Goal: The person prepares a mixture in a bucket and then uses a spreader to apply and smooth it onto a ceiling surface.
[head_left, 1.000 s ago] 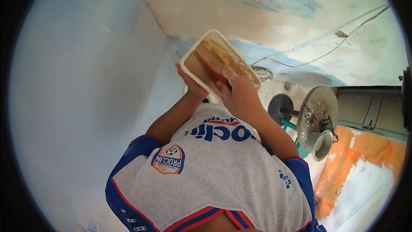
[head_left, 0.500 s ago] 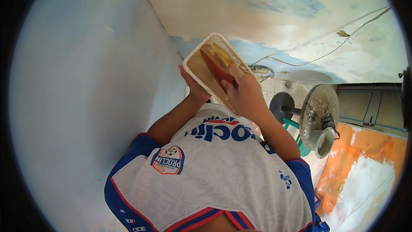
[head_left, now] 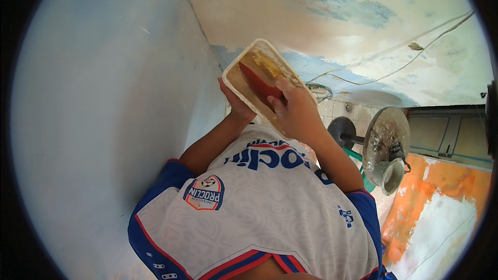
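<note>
In front of my chest, a white rectangular plastic tub [head_left: 226, 79] is tilted, its inside coated with beige paste and a yellowish smear. My left hand [head_left: 238, 106] supports it from the left side, with the thumb side against the wall and the other fingers hidden beneath. Inside the tub, my right hand [head_left: 299, 110] grips a dark red putty spreader [head_left: 256, 84] between thumb and fingers. The spreader's long curved edge lies over the paste; whether it presses on the bottom I cannot tell.
A pale blue wall [head_left: 104, 98] rises close on my left, meeting a patchy plastered wall [head_left: 249, 8] ahead. A cable [head_left: 384, 76] crosses that wall. To the right stand a paint-spattered round-topped stand [head_left: 381, 129], a metal pot [head_left: 388, 176] on it, and an orange-and-white surface [head_left: 441, 218].
The spreader has shifted slightly left inside the tub along with my right hand. My left hand keeps its hold, and the surroundings have moved a little in view.
</note>
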A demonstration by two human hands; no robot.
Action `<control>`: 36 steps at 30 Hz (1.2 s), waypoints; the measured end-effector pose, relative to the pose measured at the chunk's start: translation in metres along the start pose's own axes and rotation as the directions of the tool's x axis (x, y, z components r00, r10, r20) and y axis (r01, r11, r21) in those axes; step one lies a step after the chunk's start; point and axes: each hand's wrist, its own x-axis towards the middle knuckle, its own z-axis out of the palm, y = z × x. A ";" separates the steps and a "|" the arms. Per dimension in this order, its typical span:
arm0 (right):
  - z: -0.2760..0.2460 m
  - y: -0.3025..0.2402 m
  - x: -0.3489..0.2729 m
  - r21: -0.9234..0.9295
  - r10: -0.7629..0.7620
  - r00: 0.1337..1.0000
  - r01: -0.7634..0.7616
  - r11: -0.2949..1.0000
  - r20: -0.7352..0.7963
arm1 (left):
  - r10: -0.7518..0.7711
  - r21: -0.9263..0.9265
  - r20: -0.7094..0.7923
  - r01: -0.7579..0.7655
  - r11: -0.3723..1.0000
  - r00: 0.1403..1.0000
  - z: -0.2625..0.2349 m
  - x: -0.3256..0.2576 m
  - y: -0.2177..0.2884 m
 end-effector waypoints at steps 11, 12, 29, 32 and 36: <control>0.009 0.000 0.009 -0.321 -0.120 0.993 0.106 0.941 -0.023 | 0.103 0.151 -0.063 -0.093 0.984 0.993 0.026 0.006 0.008; 0.008 -0.001 0.009 -0.322 -0.122 0.992 0.108 0.941 -0.021 | 0.109 0.187 -0.093 -0.090 0.978 0.990 0.031 0.006 0.009; 0.000 0.002 0.011 -0.271 -0.142 0.984 0.109 0.957 -0.108 | 0.112 0.144 -0.073 -0.101 0.984 0.991 0.029 0.009 0.012; 0.004 0.007 0.011 -0.191 -0.162 0.980 0.137 0.972 -0.120 | 0.119 0.113 0.023 -0.121 0.986 0.993 0.030 0.007 0.010; 0.001 0.007 0.010 -0.146 -0.042 0.998 0.035 0.989 -0.050 | 0.119 0.135 -0.056 -0.111 0.985 0.991 0.025 0.007 0.003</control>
